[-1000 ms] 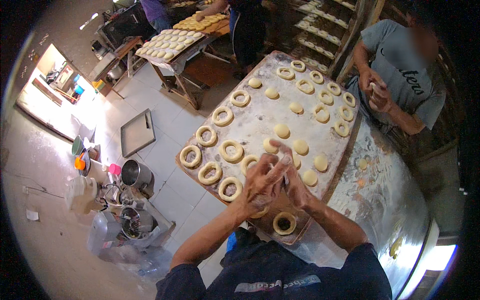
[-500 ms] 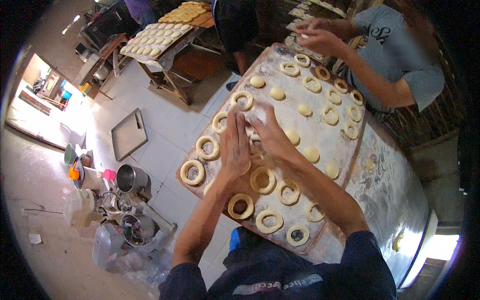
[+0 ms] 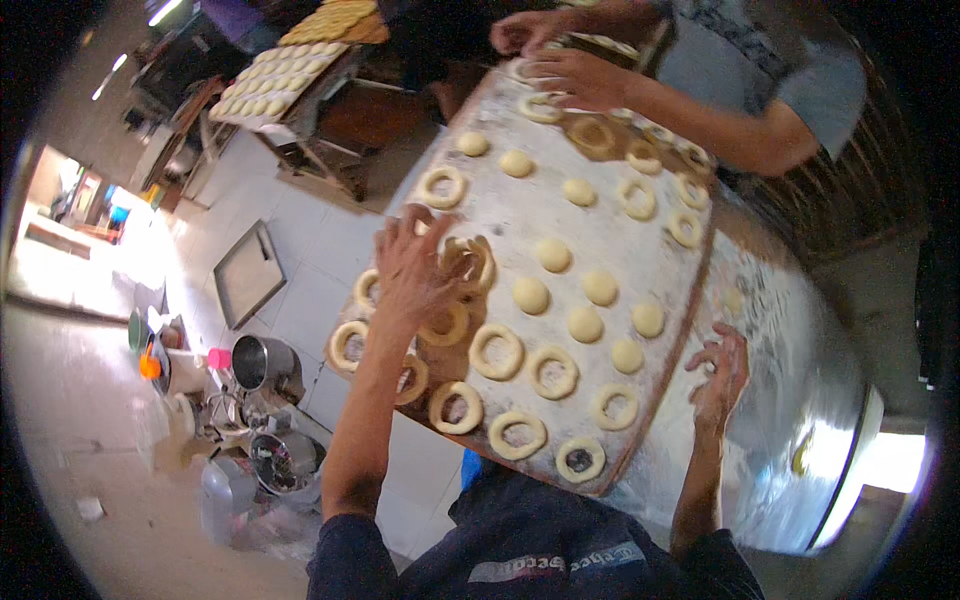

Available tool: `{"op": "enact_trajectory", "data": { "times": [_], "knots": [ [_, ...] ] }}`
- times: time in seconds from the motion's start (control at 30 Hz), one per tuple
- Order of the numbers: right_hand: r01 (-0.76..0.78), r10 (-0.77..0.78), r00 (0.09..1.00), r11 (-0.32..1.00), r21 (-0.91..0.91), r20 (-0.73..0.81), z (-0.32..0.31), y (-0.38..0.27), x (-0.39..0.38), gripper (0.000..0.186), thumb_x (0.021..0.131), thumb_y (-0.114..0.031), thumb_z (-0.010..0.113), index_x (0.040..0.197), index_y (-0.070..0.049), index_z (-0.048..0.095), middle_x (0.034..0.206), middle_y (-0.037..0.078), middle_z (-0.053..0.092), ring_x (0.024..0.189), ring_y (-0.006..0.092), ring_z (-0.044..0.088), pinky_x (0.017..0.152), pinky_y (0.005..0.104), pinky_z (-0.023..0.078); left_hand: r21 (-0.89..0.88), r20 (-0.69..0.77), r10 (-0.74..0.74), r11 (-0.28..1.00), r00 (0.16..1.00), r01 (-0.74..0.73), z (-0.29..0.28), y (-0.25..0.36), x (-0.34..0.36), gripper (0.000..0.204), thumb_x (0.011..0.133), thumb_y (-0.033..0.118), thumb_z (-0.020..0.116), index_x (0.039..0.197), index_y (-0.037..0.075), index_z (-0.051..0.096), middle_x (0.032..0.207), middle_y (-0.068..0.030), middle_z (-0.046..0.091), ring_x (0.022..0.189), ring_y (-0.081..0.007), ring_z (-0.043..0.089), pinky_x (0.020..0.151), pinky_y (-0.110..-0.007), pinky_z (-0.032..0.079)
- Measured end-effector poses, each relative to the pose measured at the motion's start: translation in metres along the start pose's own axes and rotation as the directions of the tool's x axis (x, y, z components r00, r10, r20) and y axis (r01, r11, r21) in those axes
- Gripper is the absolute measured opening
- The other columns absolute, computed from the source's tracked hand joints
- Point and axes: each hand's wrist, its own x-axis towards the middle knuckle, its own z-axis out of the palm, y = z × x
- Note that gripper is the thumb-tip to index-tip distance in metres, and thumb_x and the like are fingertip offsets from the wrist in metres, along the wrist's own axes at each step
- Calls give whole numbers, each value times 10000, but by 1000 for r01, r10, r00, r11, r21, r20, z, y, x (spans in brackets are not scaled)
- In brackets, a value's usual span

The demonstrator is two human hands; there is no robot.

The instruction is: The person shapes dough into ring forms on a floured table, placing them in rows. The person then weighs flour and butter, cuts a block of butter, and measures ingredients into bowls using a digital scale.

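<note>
A floured wooden board [image 3: 500,220] carries several pale dough rings [image 3: 497,352] and several round dough balls [image 3: 531,295]. Over the rings at the board's left side is my left hand [image 3: 410,265], fingers spread and pointing down. A dough ring [image 3: 478,265] lies just right of it; another shows partly beneath its fingertips, and I cannot tell whether they touch it. My right hand [image 3: 720,378] hovers off the board's right edge above the floury metal table [image 3: 770,340], its fingers apart and loosely bent, holding nothing.
Across the board a co-worker's hands [image 3: 575,78] reach over dough rings at the far end. On the tiled floor to the left lie an empty tray [image 3: 250,275] and metal pots [image 3: 264,362]. Behind, a stand holds a tray of dough pieces [image 3: 275,85].
My hands were together over the board; now they are apart, left over the left-side rings, right beyond the board's right edge. The co-worker's hands have come down over the far end.
</note>
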Motion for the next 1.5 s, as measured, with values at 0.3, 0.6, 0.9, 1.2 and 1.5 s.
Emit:
{"op": "enact_trajectory", "data": {
  "times": [0.3, 0.6, 0.9, 1.2, 1.5],
  "knots": [
    [-465, 395, 733, 885, 16, -555, -175, 69, -144, 91, 863, -70, 616, 865, -47, 528, 826, 2, 533, 753, 100, 499, 692, 260, 434, -783, 237, 454, 612, 859, -108, 47, 293, -137, 267, 824, 209, 682, 1024, 62, 583, 1017, -127, 554, 992, -289, 518, 866, -401, 419],
    [-469, 526, 829, 839, 275, -190, -240, 88, -185, 115, 838, 1, 619, 873, -44, 519, 805, -6, 516, 731, 81, 498, 657, 230, 441, -318, 378, 318, 927, 870, -200, 134, 388, -222, 333, 824, 306, 685, 1008, 65, 546, 1008, -150, 467, 982, -349, 456, 895, -496, 329],
    [-529, 326, 848, 557, 640, 418, -244, 73, -159, 189, 922, -95, 614, 1074, -14, 538, 865, 12, 555, 783, 93, 520, 685, 256, 477, -771, 407, 279, 616, 870, 163, 76, 432, -240, 329, 789, 68, 675, 1078, 24, 523, 844, -67, 623, 772, -173, 616, 686, -317, 481],
    [-496, 166, 846, 594, 634, 507, -228, 53, -119, 329, 798, -38, 702, 961, -102, 424, 787, 45, 494, 678, 169, 490, 627, 305, 428, -722, 530, 371, 668, 762, 177, 49, 407, -196, 701, 736, 66, 682, 1356, 157, 365, 753, -112, 588, 663, -310, 614, 616, -400, 499],
    [-449, 403, 891, 709, 543, 211, -157, 50, -93, 348, 796, 8, 685, 930, -78, 376, 751, 44, 434, 723, 164, 492, 657, 351, 434, -697, 437, 542, 709, 718, -111, 80, 367, -148, 799, 813, 47, 548, 1492, 229, 170, 1325, -314, 402, 757, -454, 629, 642, -519, 506]
  ]
}}
